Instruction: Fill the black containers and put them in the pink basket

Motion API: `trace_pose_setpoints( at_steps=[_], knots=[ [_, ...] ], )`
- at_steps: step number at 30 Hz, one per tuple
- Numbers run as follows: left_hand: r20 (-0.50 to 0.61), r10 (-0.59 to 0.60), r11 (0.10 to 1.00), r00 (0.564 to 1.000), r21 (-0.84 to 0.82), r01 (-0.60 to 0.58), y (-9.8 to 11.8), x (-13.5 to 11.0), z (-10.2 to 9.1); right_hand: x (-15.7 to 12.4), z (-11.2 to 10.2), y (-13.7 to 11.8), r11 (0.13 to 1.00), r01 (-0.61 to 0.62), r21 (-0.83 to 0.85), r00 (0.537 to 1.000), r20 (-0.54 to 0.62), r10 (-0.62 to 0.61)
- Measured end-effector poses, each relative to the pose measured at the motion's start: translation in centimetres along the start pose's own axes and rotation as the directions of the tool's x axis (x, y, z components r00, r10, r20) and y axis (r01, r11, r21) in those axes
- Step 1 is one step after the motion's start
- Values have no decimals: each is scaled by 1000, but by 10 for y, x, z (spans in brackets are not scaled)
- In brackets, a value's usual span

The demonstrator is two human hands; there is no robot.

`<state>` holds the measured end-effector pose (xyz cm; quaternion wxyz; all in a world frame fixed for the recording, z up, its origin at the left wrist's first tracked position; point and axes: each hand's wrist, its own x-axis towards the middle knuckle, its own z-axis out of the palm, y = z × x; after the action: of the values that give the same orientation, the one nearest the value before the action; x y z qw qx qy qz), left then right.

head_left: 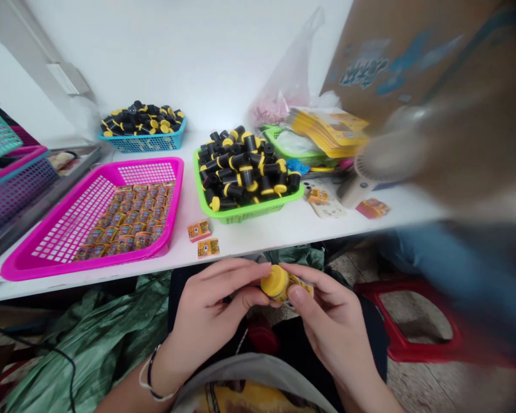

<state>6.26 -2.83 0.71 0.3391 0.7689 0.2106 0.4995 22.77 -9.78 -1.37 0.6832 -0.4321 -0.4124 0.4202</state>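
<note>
Because the left hand (212,312) closed narrowly on the yellow-capped vial (276,283) just below the table (249,238) while the right hand (331,332) pinched its label (300,287), a slipped grip could have dropped the vial or creased the label.

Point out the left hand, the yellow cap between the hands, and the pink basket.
Left hand (212,310): head view, point on the back of the hand.
Yellow cap (275,282): head view, point on the cap's end.
Pink basket (90,265): head view, point on the front rim.
</note>
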Motion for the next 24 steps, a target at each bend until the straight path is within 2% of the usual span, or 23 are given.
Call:
trace_pose_setpoints(
  at_steps=[3, 6, 10, 13, 16, 22, 24],
  knots=[
    [-52, 35, 996, 998, 83, -30, 3, -2, 0, 0, 2, -2, 991, 88, -105, 994, -52, -94],
    [-80, 58, 986, 995, 159, -45, 2, -5, 1, 0, 6, -5, 975, 159, -152, 987, -13, -163],
    [-95, 53, 989, 994, 141, -39, 0, -6, 3, -1, 6, -7, 941, 247, -230, 966, -11, -257],
    [-90, 46, 996, 995, 85, -39, 1, -5, 6, -2, 4, -7, 944, 223, -245, 973, 4, -229],
    [-59, 94, 995, 994, 44, -91, 2, -3, 9, -2, 4, -8, 959, 178, -222, 982, -21, -188],
    [18, 148, 977, 989, 149, -149, 2, -5, 5, -2, 5, -5, 984, 107, -142, 993, -34, -113],
    [75, 129, 986, 989, 95, -135, -1, -4, 2, -1, 2, -2, 993, 70, -100, 997, -13, -72]
  ],
)
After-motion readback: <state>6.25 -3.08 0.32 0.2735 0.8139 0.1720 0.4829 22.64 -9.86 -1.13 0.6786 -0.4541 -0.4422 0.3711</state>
